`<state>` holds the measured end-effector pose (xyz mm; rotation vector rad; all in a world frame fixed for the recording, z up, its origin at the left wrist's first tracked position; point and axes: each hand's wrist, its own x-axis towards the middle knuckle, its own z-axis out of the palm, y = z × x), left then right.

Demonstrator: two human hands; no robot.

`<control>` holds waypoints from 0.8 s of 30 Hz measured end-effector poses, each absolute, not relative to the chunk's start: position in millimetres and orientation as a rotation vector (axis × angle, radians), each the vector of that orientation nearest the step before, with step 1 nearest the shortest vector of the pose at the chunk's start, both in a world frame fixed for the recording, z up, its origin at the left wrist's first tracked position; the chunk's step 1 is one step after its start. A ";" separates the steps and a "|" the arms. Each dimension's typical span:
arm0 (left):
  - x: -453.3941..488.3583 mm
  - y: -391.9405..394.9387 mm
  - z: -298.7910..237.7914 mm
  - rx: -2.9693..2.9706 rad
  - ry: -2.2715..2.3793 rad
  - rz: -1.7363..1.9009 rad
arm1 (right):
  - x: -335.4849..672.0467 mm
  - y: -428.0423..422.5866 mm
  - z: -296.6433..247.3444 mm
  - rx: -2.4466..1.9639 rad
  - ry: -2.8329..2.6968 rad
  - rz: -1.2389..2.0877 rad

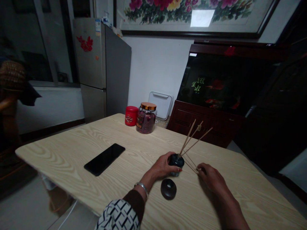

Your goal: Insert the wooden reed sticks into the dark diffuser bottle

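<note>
Pale wood-grain tabletop (59,153), red tin (131,115), dark teal bottle (177,160), black-and-white geometric sleeve (117,215)

A home interior, refrigerator (103,70), aquarium (216,84), framed floral painting (168,12)

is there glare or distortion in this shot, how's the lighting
Head view: dim overall, the fish tank sinking into shadow; a bright rectangular glare sits on the glass of the framed flower painting; wide-angle distortion bows the edges of the wooden table and tilts the refrigerator.
</note>
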<state>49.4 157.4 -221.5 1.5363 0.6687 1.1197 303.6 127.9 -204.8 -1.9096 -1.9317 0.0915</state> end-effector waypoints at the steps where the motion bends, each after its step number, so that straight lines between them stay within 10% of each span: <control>1: 49.6 157.6 -222.0 1.529 0.666 1.117 | 304.3 128.8 -203.1 -1.852 -1.891 0.087; 13: 48.5 158.4 -220.2 1.537 0.673 1.115 | 278.7 120.2 -151.6 -0.859 -0.716 0.787; 24: 48.0 157.1 -217.4 1.523 0.682 1.094 | 244.6 119.0 -139.6 -0.843 -0.840 0.437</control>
